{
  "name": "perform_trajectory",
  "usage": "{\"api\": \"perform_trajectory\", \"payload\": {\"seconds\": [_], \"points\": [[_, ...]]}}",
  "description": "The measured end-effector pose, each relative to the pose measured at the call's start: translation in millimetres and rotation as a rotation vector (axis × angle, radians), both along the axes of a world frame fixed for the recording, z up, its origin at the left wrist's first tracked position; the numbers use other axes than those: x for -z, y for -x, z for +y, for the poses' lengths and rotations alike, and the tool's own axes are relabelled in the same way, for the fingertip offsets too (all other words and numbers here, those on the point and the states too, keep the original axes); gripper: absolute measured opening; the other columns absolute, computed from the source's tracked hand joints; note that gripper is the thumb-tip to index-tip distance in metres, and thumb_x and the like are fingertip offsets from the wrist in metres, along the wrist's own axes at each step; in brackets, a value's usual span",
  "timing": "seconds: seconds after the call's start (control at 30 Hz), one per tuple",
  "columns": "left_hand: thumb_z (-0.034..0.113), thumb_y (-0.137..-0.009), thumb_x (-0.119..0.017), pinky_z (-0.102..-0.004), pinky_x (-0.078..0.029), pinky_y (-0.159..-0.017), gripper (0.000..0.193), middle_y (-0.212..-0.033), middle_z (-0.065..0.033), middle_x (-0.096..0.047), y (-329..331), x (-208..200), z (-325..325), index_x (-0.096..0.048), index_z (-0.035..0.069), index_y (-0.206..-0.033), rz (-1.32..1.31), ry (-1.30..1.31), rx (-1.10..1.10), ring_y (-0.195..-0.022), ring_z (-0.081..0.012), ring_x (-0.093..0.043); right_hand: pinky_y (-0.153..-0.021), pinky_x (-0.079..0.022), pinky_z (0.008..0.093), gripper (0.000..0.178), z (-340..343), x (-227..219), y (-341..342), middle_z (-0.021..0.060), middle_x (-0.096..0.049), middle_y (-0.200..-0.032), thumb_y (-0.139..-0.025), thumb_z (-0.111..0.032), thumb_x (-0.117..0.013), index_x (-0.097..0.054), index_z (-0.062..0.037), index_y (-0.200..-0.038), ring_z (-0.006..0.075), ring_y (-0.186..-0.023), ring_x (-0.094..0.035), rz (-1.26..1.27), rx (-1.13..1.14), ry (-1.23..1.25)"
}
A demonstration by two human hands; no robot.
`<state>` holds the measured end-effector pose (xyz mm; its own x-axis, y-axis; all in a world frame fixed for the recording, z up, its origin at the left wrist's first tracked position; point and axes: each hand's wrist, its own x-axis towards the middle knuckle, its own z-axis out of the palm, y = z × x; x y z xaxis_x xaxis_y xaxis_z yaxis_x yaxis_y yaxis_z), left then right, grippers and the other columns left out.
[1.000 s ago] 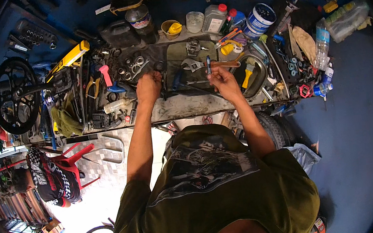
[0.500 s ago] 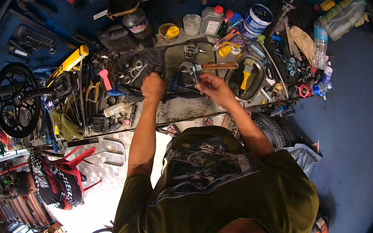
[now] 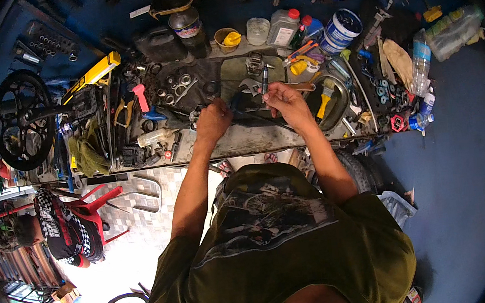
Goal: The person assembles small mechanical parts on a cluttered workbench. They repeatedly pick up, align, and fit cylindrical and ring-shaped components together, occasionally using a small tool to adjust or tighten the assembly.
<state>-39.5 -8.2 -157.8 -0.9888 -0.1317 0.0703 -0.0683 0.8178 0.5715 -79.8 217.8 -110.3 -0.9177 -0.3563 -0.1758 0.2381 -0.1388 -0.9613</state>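
My right hand (image 3: 289,106) is closed in a pinch round a slim metal rod (image 3: 265,80), held upright above the bench mat. Under and behind the rod lies an adjustable wrench (image 3: 247,86); its brown handle passes behind my fingers. My left hand (image 3: 214,122) is curled shut just to the left, its contents hidden from above. Beside its knuckles sits a small dark metal part (image 3: 194,116); whether the hand touches it I cannot tell. A dark ring (image 3: 211,88) lies just beyond this hand. Farther up the mat rests a bicycle pedal (image 3: 255,62).
Metal rings (image 3: 180,89) and a pink-handled tool (image 3: 141,97) lie to the left. On the right, a tray (image 3: 342,111) holds a yellow-handled brush (image 3: 324,100). Bottles and a white-and-blue tub (image 3: 341,29) line the back. A crankset (image 3: 22,120) stands far left; a person (image 3: 64,226) sits behind.
My left hand has drawn back from the dark ring, a little nearer and to the right. The right hand has risen slightly with the rod. The view has shifted a little.
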Motion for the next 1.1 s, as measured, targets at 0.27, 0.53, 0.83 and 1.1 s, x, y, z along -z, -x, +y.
{"api": "perform_trajectory", "payload": {"seconds": [0.27,0.53,0.83,1.1], "points": [[0.029,-0.079,-0.068,-0.0476,-0.05,-0.087,0.042,-0.114,-0.0227,-0.058,21.5,-9.4,22.0,-0.055,0.0,-0.106,-0.123,0.313,-0.04,-0.112,-0.0389,-0.055,-0.053,-0.042,0.0223,0.013,5.8,-2.1,-0.3,-0.0026,-0.059,-0.081,-0.091,-0.011,-0.063,-0.06,-0.0059,-0.102,0.0061,-0.069,-0.054,0.035,-0.043,-0.109],[0.019,-0.081,-0.061,-0.0488,-0.049,-0.079,0.031,-0.102,-0.0241,-0.061,34.7,41.1,28.3,-0.053,-0.001,-0.103,-0.068,0.143,0.041,-0.095,-0.0423,-0.06,-0.059,-0.045,0.0219,0.018,-0.4,-7.4,5.2,-0.0005,-0.064,-0.086,-0.088,-0.009,-0.066,-0.06,-0.0053,-0.104,0.0065,-0.079,-0.06,0.396,0.044,-0.303],[0.009,-0.076,-0.058,-0.0483,-0.046,-0.069,0.023,-0.082,-0.0226,-0.06,12.9,-42.9,25.6,-0.049,0.001,-0.095,0.179,-0.304,0.11,-0.08,-0.0433,-0.06,-0.068,-0.048,0.0235,0.022,-24.6,-42.0,17.2,0.0012,-0.067,-0.093,-0.087,-0.008,-0.068,-0.063,-0.0056,-0.108,0.0069,-0.08,-0.061,0.604,-0.09,-0.36],[0.009,-0.074,-0.06,-0.0423,-0.045,-0.055,0.023,-0.07,-0.0197,-0.058,3.2,-79.7,12.5,-0.049,0.001,-0.093,0.325,-0.354,0.11,-0.062,-0.0405,-0.058,-0.066,-0.05,0.0254,0.024,-50.7,-61.0,13.5,0.0025,-0.067,-0.09,-0.084,-0.007,-0.069,-0.062,-0.0066,-0.106,0.0082,-0.074,-0.06,0.69,-0.162,-0.368]]}}
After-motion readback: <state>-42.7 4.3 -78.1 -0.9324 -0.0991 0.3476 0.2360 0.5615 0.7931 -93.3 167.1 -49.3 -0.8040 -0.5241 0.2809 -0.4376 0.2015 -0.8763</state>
